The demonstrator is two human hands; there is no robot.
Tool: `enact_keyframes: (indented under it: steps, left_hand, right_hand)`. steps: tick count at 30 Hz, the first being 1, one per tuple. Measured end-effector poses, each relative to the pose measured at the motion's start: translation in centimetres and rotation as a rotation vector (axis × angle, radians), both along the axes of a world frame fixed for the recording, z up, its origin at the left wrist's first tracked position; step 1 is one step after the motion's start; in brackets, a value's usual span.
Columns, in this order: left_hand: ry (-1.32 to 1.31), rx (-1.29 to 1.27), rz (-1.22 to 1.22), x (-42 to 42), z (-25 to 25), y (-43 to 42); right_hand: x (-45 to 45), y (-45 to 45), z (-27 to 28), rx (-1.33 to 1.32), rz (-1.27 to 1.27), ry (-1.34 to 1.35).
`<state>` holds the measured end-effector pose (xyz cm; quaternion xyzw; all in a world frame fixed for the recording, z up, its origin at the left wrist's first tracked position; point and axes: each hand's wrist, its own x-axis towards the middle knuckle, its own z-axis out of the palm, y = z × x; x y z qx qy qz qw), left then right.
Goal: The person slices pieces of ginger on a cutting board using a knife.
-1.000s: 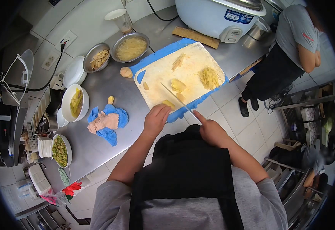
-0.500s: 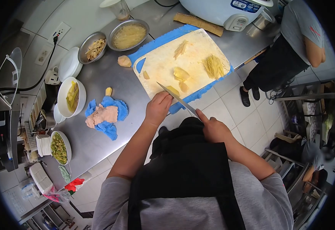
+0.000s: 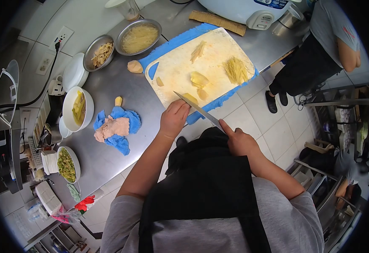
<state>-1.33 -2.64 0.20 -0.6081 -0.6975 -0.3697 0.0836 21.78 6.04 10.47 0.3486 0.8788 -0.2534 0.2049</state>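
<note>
My right hand (image 3: pixel 241 141) is closed round the handle of a knife (image 3: pixel 203 113), its blade slanting across the near edge of the white cutting board (image 3: pixel 172 80). My left hand (image 3: pixel 175 118) has its fingers curled together close beside the blade, pressing on a pale yellow piece that looks like ginger (image 3: pixel 190 98); the fingers and blade hide part of it. Farther up the board lie larger ginger chunks (image 3: pixel 199 79), a small cut piece (image 3: pixel 159 81), a little heap of shreds (image 3: pixel 198 52) and a bigger pile of fine shreds (image 3: pixel 236 71).
A blue cloth (image 3: pixel 163 46) lies under the board. To the left are a peeled lump (image 3: pixel 135 66), metal bowls of shreds (image 3: pixel 139 37) and chopped pieces (image 3: pixel 99 52), white bowls, and crumpled cloths (image 3: pixel 117 127). A rice cooker (image 3: pixel 239 10) stands behind; another person (image 3: pixel 311 63) stands right.
The view has shifted slightly. Both hands and the knife keep nearly the same place at the board's near edge; the right hand sits very slightly farther right.
</note>
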Motion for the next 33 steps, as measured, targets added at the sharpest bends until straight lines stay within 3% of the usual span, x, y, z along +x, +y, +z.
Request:
enact_keyframes:
  steps: [33]
  left_hand:
    - [0.011, 0.006, -0.016, 0.0, 0.4, 0.1]
  right_hand:
    - [0.1, 1.2, -1.3, -0.016, 0.057, -0.05]
